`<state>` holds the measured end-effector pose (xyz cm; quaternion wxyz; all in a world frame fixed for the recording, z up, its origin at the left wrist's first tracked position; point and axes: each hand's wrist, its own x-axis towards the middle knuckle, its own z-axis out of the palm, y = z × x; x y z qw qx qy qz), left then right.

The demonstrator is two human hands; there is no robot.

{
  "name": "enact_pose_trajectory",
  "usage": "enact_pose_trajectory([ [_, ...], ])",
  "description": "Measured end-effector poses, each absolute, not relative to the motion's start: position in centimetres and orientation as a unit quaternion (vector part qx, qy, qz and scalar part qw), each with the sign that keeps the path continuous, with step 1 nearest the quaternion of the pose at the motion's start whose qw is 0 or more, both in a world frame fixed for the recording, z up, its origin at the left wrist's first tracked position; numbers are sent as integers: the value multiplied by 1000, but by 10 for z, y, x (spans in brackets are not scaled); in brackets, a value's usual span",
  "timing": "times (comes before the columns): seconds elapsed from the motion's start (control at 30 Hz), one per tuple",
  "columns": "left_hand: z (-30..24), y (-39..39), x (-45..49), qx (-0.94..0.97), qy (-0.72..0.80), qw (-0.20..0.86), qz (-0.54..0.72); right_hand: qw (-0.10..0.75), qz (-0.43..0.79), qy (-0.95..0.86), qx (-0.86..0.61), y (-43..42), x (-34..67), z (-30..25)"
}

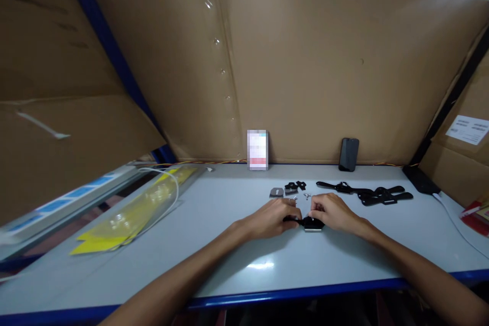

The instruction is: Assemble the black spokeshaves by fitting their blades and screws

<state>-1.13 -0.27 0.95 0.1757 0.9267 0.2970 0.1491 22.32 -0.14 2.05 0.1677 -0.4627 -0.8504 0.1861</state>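
Black tool (314, 223), one: left hand (280, 215) gripping handle (301, 222), right hand (331, 210) pinched at body; two grey plates (276, 193).

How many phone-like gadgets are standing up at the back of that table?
2. The bright-screened gadget, its display blurred out, stands roughly beyond the left hand; the dark gadget stands farther right. Both are by the cardboard, in plain view.
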Motion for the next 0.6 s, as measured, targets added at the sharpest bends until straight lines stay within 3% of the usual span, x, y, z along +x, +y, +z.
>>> enact_pose_trajectory([
  [0.33,7,0,-11,924,295,190,153,69,-43,-892,-444,-18,218,10],
  [0.43,6,0,-11,925,295,189,150,78,-32,-891,-445,-16,219,14],
  [0.6,3,1,-13,925,297,182,149,191,94,-871,-443,-4,227,20],
])
